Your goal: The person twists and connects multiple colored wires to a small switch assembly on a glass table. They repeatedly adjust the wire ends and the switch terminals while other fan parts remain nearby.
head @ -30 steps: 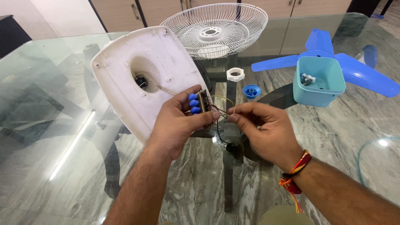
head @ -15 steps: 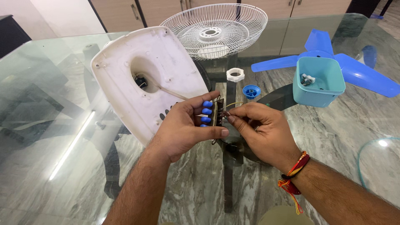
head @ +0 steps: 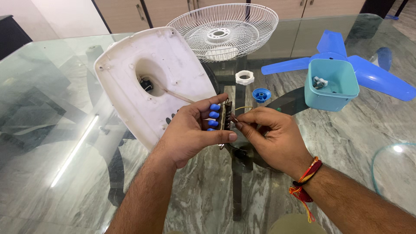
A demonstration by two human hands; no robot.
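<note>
My left hand (head: 190, 130) grips a small switch block with blue push buttons (head: 215, 117), held upright above the glass table (head: 65, 99). My right hand (head: 271, 136) pinches a thin wire (head: 242, 108) at the metal side of that block. Behind my left hand the white plastic fan base (head: 151, 82) lies upside down, with a round hole showing a dark part inside and a cord running toward the switch block.
A white wire fan guard (head: 223, 30) lies at the back. A blue fan blade (head: 368, 69) lies at the right, with a teal square cup (head: 331, 89) holding small parts. A white plastic nut (head: 244, 77) and a blue cap (head: 261, 94) lie between them.
My left hand has turned the switch block and brought it right toward my right hand. My right hand's fingers have closed in on the wire at its side.
</note>
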